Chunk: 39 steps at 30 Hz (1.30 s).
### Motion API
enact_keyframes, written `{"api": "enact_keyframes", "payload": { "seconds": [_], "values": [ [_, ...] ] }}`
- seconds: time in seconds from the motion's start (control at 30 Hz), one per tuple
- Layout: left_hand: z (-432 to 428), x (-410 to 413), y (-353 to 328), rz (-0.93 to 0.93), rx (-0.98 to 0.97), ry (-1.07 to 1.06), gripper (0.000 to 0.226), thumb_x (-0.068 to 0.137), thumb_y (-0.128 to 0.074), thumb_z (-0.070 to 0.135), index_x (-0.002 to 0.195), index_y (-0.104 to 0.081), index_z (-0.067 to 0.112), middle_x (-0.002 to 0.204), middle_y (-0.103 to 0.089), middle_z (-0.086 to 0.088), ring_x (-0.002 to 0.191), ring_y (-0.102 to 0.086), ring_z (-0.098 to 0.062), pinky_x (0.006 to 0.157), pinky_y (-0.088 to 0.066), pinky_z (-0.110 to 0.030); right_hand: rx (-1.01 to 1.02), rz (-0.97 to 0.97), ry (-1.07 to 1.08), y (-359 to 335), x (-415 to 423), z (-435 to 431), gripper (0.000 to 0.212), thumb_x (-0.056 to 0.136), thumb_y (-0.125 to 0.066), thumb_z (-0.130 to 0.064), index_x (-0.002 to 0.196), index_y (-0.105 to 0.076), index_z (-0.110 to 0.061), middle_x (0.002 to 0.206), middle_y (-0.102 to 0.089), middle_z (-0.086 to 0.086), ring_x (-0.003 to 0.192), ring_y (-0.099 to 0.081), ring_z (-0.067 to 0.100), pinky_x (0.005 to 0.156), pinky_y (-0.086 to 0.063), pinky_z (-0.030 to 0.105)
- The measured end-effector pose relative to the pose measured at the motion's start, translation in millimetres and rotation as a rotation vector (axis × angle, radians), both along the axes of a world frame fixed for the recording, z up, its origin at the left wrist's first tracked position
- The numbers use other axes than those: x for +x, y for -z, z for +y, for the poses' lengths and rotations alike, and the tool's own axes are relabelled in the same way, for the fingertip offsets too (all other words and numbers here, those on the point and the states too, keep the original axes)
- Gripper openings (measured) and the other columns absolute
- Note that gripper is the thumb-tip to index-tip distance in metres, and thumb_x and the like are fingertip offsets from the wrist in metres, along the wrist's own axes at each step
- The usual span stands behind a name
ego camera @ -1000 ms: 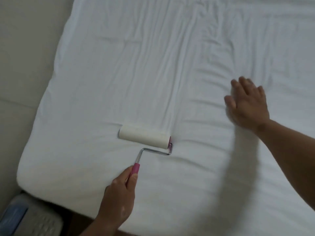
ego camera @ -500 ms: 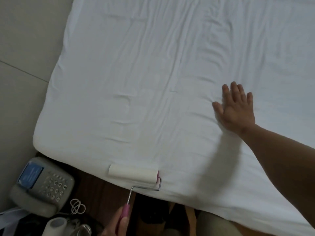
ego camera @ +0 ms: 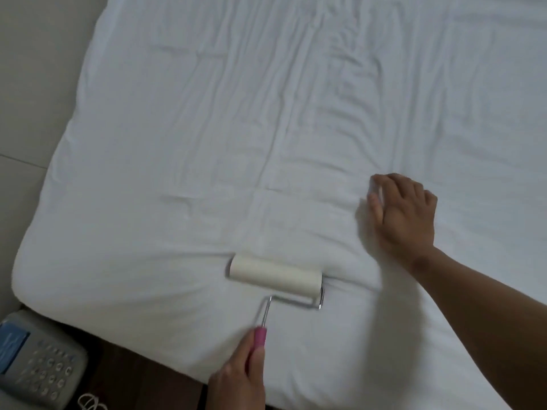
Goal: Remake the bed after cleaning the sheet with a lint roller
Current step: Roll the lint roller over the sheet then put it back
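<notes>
The left hand is gripping the lint roller, its drum lying crosswise ahead, while the right hand, fingers relaxed, is pressing the bedsheet right of the lint roller.

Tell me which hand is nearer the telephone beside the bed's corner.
Left. The left hand, holding the lint roller by its handle, is right of the telephone, at the bed's near edge. The right hand rests on the sheet, farther right and up the bed.

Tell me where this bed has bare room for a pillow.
Widest: the upper sheet, beyond the lint roller and the right hand. Also the strip between the roller and the bed's left edge. Crowded: the near edge, where the left hand grips the roller's handle and the right forearm crosses. A phone sits off the near-left corner.
</notes>
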<state>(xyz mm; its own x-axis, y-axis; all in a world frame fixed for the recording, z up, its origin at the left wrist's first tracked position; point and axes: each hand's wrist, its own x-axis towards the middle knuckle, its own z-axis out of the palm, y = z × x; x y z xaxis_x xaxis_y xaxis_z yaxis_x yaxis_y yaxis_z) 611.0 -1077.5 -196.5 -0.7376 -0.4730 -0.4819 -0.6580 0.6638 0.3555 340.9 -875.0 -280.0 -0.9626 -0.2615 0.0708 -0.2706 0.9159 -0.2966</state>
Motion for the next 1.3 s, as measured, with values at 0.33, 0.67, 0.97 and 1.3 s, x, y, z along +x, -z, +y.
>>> {"api": "enact_keyframes", "payload": {
  "seconds": [0.33, 0.67, 0.97, 1.3],
  "values": [
    [-9.2, -113.9, -3.8, 0.086, 0.069, -0.016, 0.039, 0.104, -0.035, 0.024, 0.131, -0.053, 0.046, 0.119, -0.070, 0.009, 0.102, -0.069, -0.021, 0.081, -0.053, -0.028, 0.007, 0.069, -0.054, 5.9, -100.4, -14.6, 0.045, 0.100, -0.041, -0.037, 0.140, -0.049, -0.018, 0.150, -0.045, 0.006, 0.141, -0.038, 0.027, 0.116, -0.021, 0.055],
    [-7.0, -241.4, 4.7, -0.005, 0.098, -0.150, 0.030, 0.103, -0.043, 0.038, 0.125, -0.063, 0.037, 0.097, -0.072, -0.004, 0.094, -0.065, -0.033, 0.080, -0.047, -0.037, 0.056, -0.084, -0.023, 25.6, -112.6, -25.7, 0.058, 0.102, -0.029, -0.042, 0.157, -0.022, -0.026, 0.166, -0.016, 0.003, 0.154, -0.009, 0.021, 0.121, -0.008, 0.055],
    [-6.2, -251.1, 3.8, -0.010, 0.119, -0.227, 0.025, 0.096, -0.044, 0.052, 0.112, -0.058, 0.064, 0.090, -0.073, -0.001, 0.089, -0.069, -0.030, 0.070, -0.049, -0.036, 0.078, -0.108, -0.029, 39.8, -115.4, -25.8, 0.059, 0.100, -0.032, -0.040, 0.157, -0.025, -0.024, 0.166, -0.015, 0.001, 0.154, -0.010, 0.021, 0.122, -0.008, 0.055],
    [-5.6, -367.3, 10.0, 0.020, 0.028, -0.071, 0.038, 0.106, -0.036, 0.044, 0.122, -0.065, 0.026, 0.115, -0.070, -0.009, 0.108, -0.062, -0.035, 0.088, -0.047, -0.036, 0.019, -0.065, -0.018, 48.0, -115.9, -26.0, 0.057, 0.100, -0.030, -0.037, 0.153, -0.036, -0.018, 0.163, -0.026, 0.003, 0.151, -0.022, 0.021, 0.121, -0.011, 0.055]
  ]
}}
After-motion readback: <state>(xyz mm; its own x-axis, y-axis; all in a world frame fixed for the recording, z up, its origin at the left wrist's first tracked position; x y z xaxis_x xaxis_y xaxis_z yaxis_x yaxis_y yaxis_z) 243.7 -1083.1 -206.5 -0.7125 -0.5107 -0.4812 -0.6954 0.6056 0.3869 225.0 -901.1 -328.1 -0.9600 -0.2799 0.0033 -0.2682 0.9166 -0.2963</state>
